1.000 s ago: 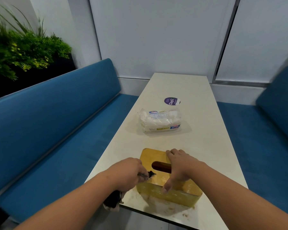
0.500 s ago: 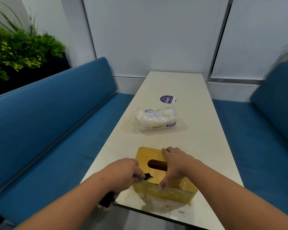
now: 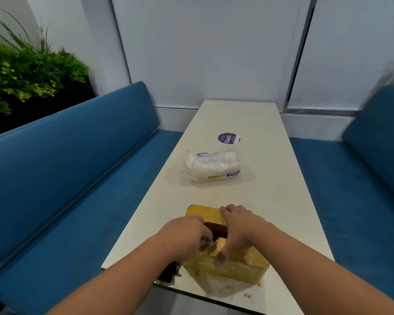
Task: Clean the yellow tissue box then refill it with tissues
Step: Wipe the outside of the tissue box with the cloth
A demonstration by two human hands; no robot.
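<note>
The yellow tissue box (image 3: 200,212) stands near the front edge of the white table (image 3: 271,201), with a dark oval slot (image 3: 216,228) in its lid. My right hand (image 3: 239,230) lies flat on the lid, thumb down the front wall, holding the box still. My left hand (image 3: 182,237) is closed on a dark cloth (image 3: 168,272) whose tip touches the lid beside the slot; the rest hangs below my wrist. A clear plastic pack of white tissues (image 3: 212,167) lies farther back on the table.
Brownish smears and crumbs (image 3: 223,287) mark the table in front of the box. A round purple sticker (image 3: 228,138) sits behind the tissue pack. Blue benches (image 3: 77,178) flank the table on both sides, and green plants (image 3: 27,73) stand at the back left.
My left hand with the cloth has slid right and forward across the lid, closer to the slot. My right hand and the box have stayed put. The camera has shifted slightly.
</note>
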